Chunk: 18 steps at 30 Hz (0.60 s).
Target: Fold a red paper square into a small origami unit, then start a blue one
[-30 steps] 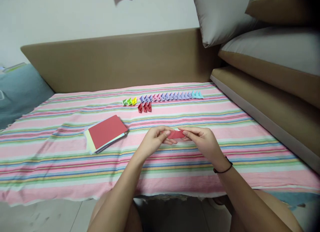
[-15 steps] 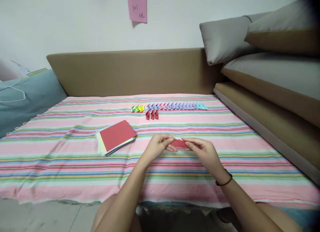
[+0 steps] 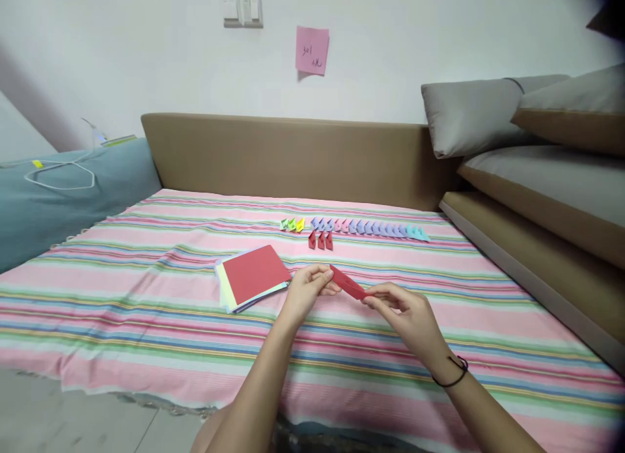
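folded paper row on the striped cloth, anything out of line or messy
Mostly tidy. Three red folded pieces sit on the near side of the folded paper row, not in it, and the paper stack is fanned, its sheets skewed.

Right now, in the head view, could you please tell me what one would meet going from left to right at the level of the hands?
teal cushion → stack of coloured paper → left hand → folded red paper, pinched at each end → right hand → brown cushions
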Each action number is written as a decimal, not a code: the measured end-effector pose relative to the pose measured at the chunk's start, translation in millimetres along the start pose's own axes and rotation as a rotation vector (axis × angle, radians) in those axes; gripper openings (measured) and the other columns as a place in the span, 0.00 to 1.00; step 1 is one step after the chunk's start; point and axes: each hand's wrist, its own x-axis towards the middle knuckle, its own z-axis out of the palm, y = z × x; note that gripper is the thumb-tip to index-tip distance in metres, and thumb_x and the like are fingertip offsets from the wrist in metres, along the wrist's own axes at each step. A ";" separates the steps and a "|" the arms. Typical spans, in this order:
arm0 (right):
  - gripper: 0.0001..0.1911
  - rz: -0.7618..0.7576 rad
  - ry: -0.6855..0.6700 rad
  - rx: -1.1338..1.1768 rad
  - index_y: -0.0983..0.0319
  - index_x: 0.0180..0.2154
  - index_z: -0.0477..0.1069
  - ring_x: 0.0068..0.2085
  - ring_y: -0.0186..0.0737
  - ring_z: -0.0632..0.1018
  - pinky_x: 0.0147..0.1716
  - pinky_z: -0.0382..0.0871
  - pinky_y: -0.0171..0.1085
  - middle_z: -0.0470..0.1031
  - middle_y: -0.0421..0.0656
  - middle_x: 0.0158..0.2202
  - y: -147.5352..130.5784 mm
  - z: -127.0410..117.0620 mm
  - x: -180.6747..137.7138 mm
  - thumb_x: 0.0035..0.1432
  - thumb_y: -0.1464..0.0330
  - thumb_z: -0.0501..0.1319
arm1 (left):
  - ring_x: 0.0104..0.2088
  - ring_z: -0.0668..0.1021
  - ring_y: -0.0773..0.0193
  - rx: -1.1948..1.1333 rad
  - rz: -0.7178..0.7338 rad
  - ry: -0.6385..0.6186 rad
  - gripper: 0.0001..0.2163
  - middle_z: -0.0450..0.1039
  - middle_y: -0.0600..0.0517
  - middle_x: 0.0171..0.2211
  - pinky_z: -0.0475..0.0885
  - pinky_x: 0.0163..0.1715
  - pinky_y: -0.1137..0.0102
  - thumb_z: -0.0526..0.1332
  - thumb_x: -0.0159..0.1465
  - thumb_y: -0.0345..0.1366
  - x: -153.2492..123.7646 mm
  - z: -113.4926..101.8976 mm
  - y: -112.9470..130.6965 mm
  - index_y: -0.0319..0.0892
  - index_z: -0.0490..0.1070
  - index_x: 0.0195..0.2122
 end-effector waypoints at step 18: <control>0.13 0.298 0.456 0.047 0.67 0.31 0.72 0.29 0.37 0.80 0.33 0.74 0.37 0.78 0.44 0.26 109.4 77.5 131.8 0.54 0.62 0.63 | 0.25 0.78 0.66 0.313 0.029 0.262 0.12 0.77 0.44 0.34 0.72 0.27 0.73 0.59 0.57 0.41 -7.7 -39.1 7.4 0.36 0.72 0.33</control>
